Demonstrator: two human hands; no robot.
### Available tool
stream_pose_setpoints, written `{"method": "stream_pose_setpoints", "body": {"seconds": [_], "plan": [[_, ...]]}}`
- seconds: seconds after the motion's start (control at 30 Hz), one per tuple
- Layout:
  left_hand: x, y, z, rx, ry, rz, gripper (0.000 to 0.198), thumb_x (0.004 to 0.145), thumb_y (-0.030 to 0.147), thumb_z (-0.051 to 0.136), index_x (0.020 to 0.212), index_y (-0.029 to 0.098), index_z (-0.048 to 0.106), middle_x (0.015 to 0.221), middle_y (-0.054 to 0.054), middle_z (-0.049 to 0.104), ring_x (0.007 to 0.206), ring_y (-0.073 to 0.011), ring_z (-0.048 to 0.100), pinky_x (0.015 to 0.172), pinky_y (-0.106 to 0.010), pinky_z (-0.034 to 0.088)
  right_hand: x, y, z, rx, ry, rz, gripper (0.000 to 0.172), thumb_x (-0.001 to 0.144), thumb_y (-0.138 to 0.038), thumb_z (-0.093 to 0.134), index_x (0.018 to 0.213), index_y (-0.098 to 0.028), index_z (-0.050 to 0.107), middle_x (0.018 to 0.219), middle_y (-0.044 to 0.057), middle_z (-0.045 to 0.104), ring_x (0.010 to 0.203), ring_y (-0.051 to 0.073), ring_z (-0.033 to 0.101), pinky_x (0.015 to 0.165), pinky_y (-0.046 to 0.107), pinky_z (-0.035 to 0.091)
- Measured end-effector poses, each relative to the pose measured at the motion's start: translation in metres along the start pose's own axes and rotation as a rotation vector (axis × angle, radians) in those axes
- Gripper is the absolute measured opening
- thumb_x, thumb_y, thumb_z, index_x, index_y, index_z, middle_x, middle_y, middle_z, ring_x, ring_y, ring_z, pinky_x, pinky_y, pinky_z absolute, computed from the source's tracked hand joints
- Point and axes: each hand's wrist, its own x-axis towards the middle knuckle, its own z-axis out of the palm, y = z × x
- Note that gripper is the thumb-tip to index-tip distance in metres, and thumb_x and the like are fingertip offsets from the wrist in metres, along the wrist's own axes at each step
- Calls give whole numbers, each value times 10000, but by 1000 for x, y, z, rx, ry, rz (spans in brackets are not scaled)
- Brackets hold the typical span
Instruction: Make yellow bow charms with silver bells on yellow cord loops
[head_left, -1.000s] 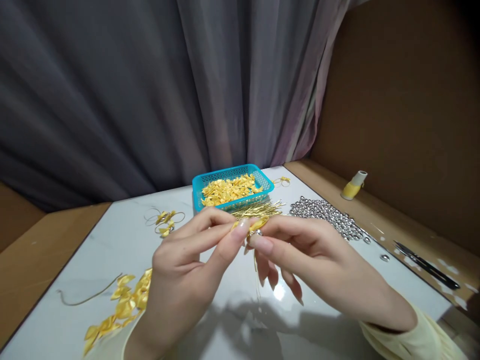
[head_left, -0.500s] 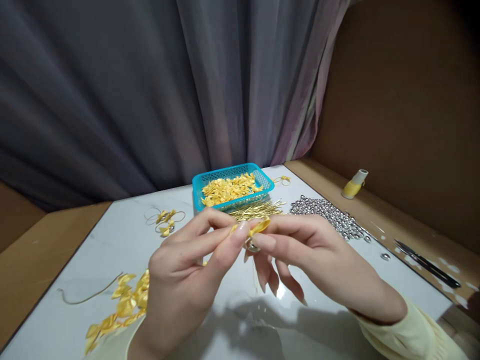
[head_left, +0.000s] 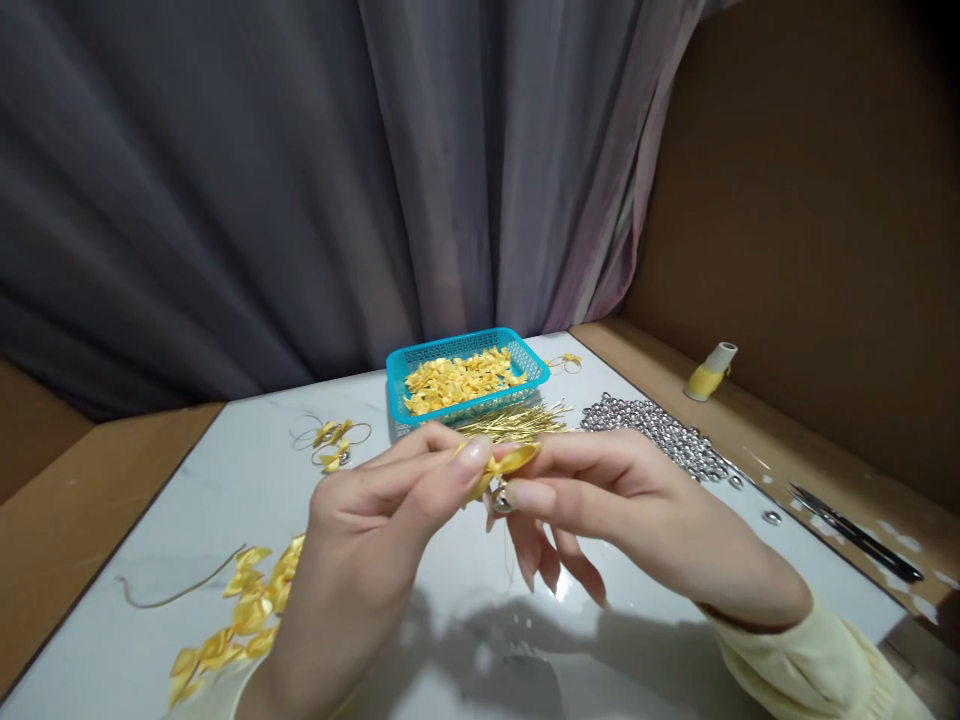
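Left hand (head_left: 379, 535) and right hand (head_left: 645, 515) pinch opposite ends of a yellow bow (head_left: 517, 460), long axis roughly 8-to-2 o'clock, silver bead (head_left: 502, 498) at 6 below its middle, nearer the right hand, blue basket (head_left: 539, 372) out at 12.

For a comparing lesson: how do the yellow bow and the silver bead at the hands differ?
The bow is yellow; the bead is silver. The bow is wider; the bead is smaller. The bow has folds; the bead looks rounded. Both are between the left hand and right hand.
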Motion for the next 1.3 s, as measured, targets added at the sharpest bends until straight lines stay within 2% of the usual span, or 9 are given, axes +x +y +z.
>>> {"method": "stream_pose_setpoints", "body": {"seconds": [0.13, 0.23, 0.47, 0.57, 0.73, 0.8, 0.97, 1.13, 1.3], "plan": [[1, 2, 0, 33, 64, 18, 185, 854, 285, 630, 725, 278, 763, 715, 9, 626, 708, -147, 586, 640, -264, 469, -1, -4, -4, -15, -23, 79, 247, 891, -315, 587, 724, -134, 580, 612, -2, 581, 509, 46, 513, 416, 107, 407], [1, 3, 1, 64, 96, 38, 172, 843, 284, 648, 732, 303, 778, 705, 20, 619, 712, -137, 581, 639, -251, 457, -1, -4, -6, -66, 4, 102, 208, 862, -280, 612, 712, -138, 586, 587, -9, 571, 482, 48, 494, 410, 118, 401], [-1, 4, 3, 114, 88, 40, 168, 851, 270, 633, 822, 335, 786, 698, 40, 623, 676, -118, 574, 634, -238, 453, -2, -6, -10, -227, -41, 76, 211, 888, -302, 601, 754, -139, 595, 678, -5, 610, 578, 56, 543, 465, 121, 422], [0, 5, 5, 138, 75, 74, 177, 846, 240, 636, 840, 333, 786, 724, 40, 649, 702, -127, 598, 643, -237, 469, -1, -9, -10, -337, -27, 31, 194, 911, -286, 575, 799, -135, 624, 763, 4, 645, 657, 55, 579, 525, 116, 443], [1, 4, 5, 218, 97, 203, 219, 843, 159, 628, 827, 311, 786, 734, 38, 659, 684, -129, 604, 621, -238, 480, -3, -9, -6, -518, 137, -160, 165, 924, -221, 552, 808, -159, 651, 727, -32, 637, 632, 37, 545, 539, 111, 426], [1, 3, 4, 280, 86, 256, 239, 852, 137, 616, 846, 311, 780, 743, 39, 656, 675, -121, 598, 605, -234, 479, -3, -8, -6, -493, 165, -195, 151, 926, -229, 549, 848, -179, 669, 788, -23, 658, 710, 64, 576, 574, 134, 452], [0, -2, 0, 391, 74, 364, 268, 852, 107, 617, 892, 329, 762, 759, 45, 625, 679, -102, 580, 592, -226, 471, -1, -1, -3, -290, 209, -145, 90, 877, -259, 628, 884, -192, 687, 894, 8, 676, 819, 125, 613, 700, 222, 513], [1, -2, 0, 382, 24, 340, 258, 854, 100, 616, 900, 319, 745, 813, 58, 643, 710, -88, 601, 606, -205, 487, 4, 4, 1, -64, 222, -129, 59, 825, -228, 696, 854, -177, 687, 877, 9, 680, 839, 110, 632, 768, 214, 521], [1, -1, 0, 378, 7, 340, 252, 864, 105, 610, 922, 314, 739, 857, 59, 649, 751, -84, 607, 646, -187, 493, 5, 5, 1, -56, 285, -144, 69, 789, -221, 731, 839, -186, 701, 872, 8, 697, 826, 117, 647, 744, 211, 530]]}}
